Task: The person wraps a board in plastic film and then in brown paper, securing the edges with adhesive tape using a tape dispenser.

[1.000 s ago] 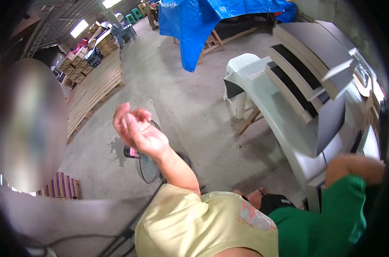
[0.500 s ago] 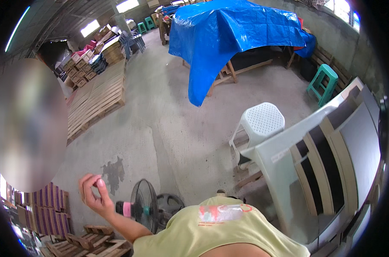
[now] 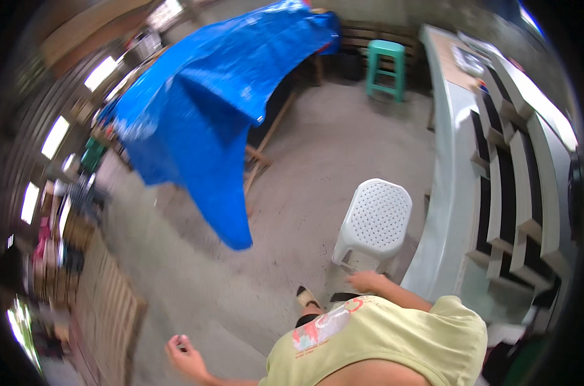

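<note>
1. Shifted since half a second ago: the left hand [image 3: 186, 357] sits lower and slightly further right, the blue tarp [image 3: 195, 122] lies further left, the white stool [image 3: 377, 215] is lower, and the right hand [image 3: 367, 282], unseen then, shows at lower centre.

2. Lower left of the frame: a wooden pallet [image 3: 108, 302], with the left hand to its right. This grip looks narrow, fingers curled toward the thumb; I cannot tell whether anything small is inside. If so, the loose curl could let it drop.

3. Upper left to centre: the tarp drapes over its support, one corner hanging low. A leg passing close could snag that corner and drag the cover.

4. Lower centre: a dark-toed foot [image 3: 308, 298], left of the white stool. A careless stride rightward could knock the stool's legs.

5. Right of centre: the white stool stands upright, the right hand at its near side. Blur hides this grip's state, and whether it touches. A one-sided push could tip the stool or bump it against the tabletop [image 3: 451, 161].

6. Upper right: a green stool [image 3: 387, 48] stands upright.

7. Far right: long pale boards [image 3: 496, 202] crowd the tabletop; a jolt there could make them slide.
</note>
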The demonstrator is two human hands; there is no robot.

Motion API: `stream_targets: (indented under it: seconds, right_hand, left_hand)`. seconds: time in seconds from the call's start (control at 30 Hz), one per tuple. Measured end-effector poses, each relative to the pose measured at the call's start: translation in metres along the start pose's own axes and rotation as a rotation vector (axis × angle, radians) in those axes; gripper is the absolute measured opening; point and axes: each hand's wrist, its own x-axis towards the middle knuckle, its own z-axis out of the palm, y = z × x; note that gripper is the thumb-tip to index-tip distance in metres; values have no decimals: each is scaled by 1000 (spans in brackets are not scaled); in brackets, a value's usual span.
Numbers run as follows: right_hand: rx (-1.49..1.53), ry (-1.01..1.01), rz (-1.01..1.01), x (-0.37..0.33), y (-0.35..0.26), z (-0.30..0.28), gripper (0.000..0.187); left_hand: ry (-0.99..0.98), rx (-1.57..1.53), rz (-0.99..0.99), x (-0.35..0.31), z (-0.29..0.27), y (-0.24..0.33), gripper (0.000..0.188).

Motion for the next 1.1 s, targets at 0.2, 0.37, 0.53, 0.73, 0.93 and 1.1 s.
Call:
stream_targets:
  seconds: [0.2,0.37,0.53,0.73,0.93,1.1]
  right_hand:
    - [360,385,410,12,53,-71,32]
    - [504,501,676,47,49,-131,37]
    - [576,202,655,126,95,-188,39]
    - [664,636,641,174,195,-338,40]
    - [677,601,783,164,296,-481,39]
    - [807,684,844,175,412,-554,39]
  left_hand:
    - [-614,-96,744,184,212,174,41]
    - [-1161,-290,1257,225,313,365,50]
    - [-1097,-345,1360,275,414,484,53]
    - [-1240,100,1237,316,584,560,63]
    - [-1564,322,1152,308,698,706,67]
    - [-1431,283,1341,301,785,918,64]
